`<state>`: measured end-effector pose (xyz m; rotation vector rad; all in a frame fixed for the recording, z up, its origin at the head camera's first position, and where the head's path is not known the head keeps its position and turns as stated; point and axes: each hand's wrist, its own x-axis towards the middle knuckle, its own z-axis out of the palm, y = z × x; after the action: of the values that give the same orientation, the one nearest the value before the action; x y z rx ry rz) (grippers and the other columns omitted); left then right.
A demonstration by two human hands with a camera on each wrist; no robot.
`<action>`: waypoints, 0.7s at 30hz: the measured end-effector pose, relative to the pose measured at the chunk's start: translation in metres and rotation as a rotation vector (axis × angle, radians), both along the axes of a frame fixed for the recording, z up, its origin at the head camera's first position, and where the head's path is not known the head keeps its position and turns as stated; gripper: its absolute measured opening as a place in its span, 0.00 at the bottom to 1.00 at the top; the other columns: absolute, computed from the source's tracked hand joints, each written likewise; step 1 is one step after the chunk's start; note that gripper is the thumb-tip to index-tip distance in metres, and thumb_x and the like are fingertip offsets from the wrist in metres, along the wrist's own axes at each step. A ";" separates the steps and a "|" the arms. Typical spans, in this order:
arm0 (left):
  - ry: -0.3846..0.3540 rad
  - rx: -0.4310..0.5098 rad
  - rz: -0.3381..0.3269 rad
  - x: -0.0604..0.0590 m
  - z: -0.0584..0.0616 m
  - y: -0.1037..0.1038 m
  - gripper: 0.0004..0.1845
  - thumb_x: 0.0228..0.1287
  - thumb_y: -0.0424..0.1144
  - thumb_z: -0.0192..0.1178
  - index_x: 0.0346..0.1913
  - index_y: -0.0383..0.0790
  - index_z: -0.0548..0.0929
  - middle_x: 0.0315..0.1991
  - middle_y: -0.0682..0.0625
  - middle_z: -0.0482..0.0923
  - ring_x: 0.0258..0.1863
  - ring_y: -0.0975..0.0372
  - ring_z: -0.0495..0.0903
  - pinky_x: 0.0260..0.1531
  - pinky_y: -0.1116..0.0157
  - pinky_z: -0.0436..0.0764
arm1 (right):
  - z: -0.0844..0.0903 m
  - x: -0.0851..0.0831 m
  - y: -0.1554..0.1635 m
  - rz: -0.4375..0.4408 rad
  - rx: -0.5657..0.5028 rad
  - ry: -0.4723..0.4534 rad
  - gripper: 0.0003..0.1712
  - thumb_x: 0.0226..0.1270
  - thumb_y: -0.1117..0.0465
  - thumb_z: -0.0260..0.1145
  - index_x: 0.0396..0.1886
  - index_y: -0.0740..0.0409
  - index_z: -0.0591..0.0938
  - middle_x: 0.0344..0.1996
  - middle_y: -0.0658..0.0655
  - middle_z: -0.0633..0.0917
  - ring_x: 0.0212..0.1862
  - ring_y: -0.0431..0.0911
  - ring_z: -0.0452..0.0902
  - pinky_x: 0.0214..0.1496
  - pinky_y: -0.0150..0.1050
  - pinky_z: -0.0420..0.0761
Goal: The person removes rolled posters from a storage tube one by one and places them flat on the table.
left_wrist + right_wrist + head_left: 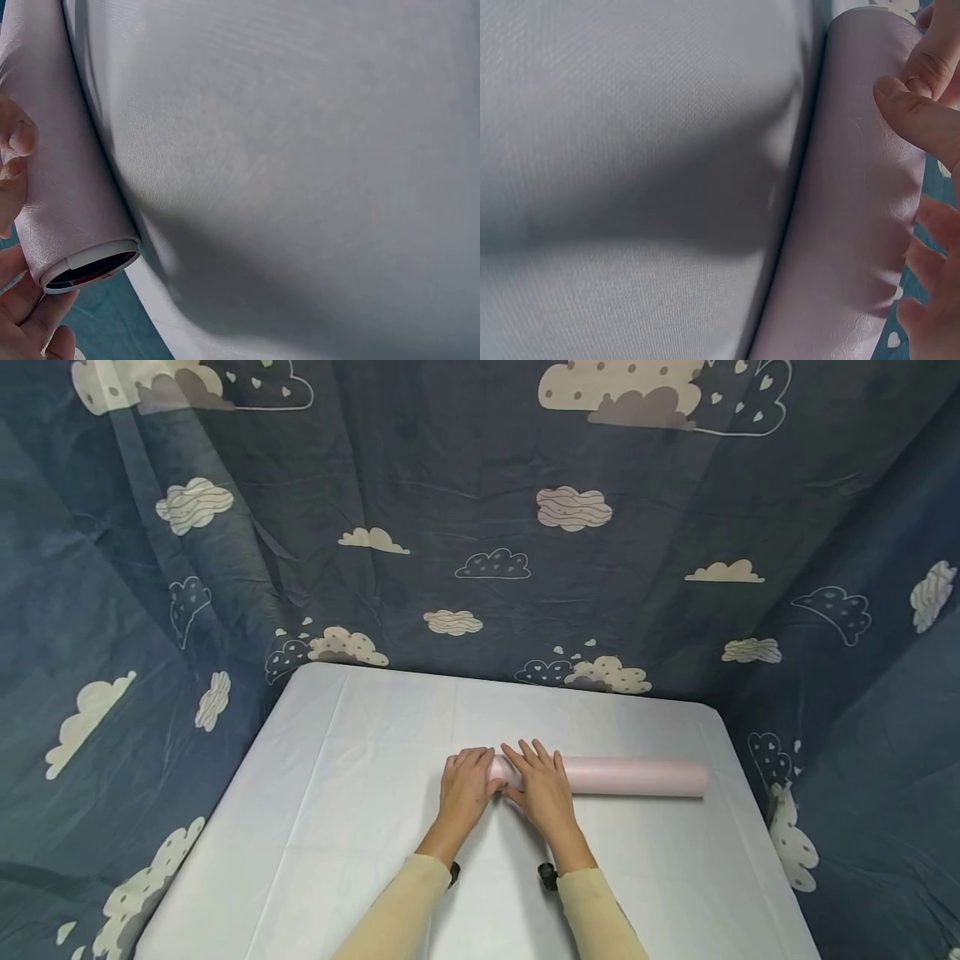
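A pale pink roll of wallpaper-like sheet (637, 777) lies crosswise on the white table. My left hand (465, 789) grips its left end, fingers over the far side and thumb toward the front. Just to the right, my right hand (547, 793) holds the roll with spread fingers across it and the thumb at its near side. In the left wrist view the roll's hollow end (90, 271) shows a pale rim and a dark inside, with fingertips (52, 307) beside it. Both thumbs come close together on the pink surface (855, 150) in the right wrist view.
White cloth covers the table (360, 827), its far edge against a dark blue curtain (420, 468) printed with clouds. The curtain also hangs along both sides. The roll's right end reaches toward the table's right side.
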<state>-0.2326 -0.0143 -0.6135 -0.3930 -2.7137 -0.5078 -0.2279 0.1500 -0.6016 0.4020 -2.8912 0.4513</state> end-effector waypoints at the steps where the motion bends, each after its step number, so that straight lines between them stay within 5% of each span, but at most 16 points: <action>1: 0.001 0.007 -0.002 0.000 0.000 0.000 0.34 0.57 0.57 0.74 0.64 0.42 0.86 0.59 0.50 0.87 0.61 0.57 0.83 0.58 0.58 0.79 | -0.001 0.000 0.000 0.001 0.003 0.005 0.47 0.57 0.51 0.84 0.77 0.39 0.76 0.75 0.58 0.78 0.80 0.61 0.67 0.81 0.69 0.63; 21: 0.030 0.026 -0.006 0.003 -0.001 0.002 0.32 0.57 0.54 0.75 0.62 0.42 0.87 0.57 0.51 0.88 0.59 0.57 0.84 0.55 0.58 0.78 | -0.008 0.000 -0.006 -0.022 0.031 0.058 0.34 0.57 0.49 0.83 0.66 0.41 0.85 0.64 0.55 0.87 0.68 0.57 0.80 0.76 0.66 0.70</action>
<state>-0.2298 -0.0122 -0.6143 -0.3990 -2.6752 -0.5340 -0.2280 0.1441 -0.6091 0.3817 -2.8470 0.3851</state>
